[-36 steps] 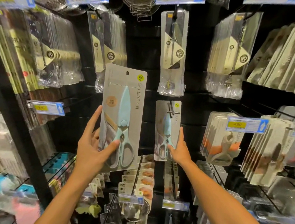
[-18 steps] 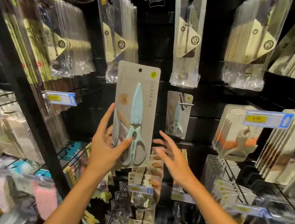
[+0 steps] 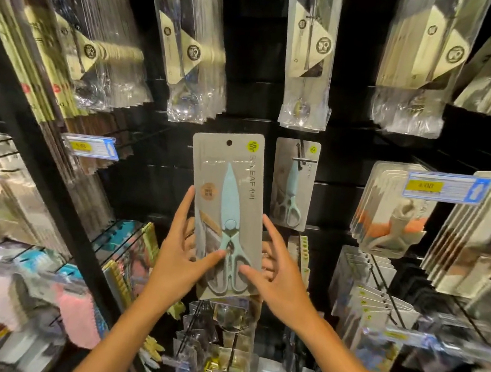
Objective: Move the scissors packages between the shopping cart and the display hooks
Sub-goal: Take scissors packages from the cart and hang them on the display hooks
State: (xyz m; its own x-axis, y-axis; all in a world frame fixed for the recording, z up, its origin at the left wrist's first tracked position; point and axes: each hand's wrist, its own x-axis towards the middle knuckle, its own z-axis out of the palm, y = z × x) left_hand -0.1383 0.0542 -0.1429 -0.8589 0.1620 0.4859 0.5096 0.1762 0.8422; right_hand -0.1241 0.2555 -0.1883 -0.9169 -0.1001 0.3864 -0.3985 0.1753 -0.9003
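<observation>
Across the dark display wall [image 3: 341, 200], rows of bagged utensils are hanging on hooks. Just right of centre, a second scissors package [image 3: 293, 184] is hanging on its display hook [image 3: 303, 160]. In front of the wall, the held scissors package [image 3: 226, 214] is standing upright, long axis vertical, blade tip pointing up, handles down, hang hole at the top. Left hand [image 3: 178, 263] is gripping its lower left edge, thumb on the front; right hand [image 3: 275, 277] is gripping the lower right edge likewise. Card looks light, stiff and flat with slick film, likely bending if squeezed; holding the lower edges is leaving the hole free. No shopping cart is showing.
</observation>
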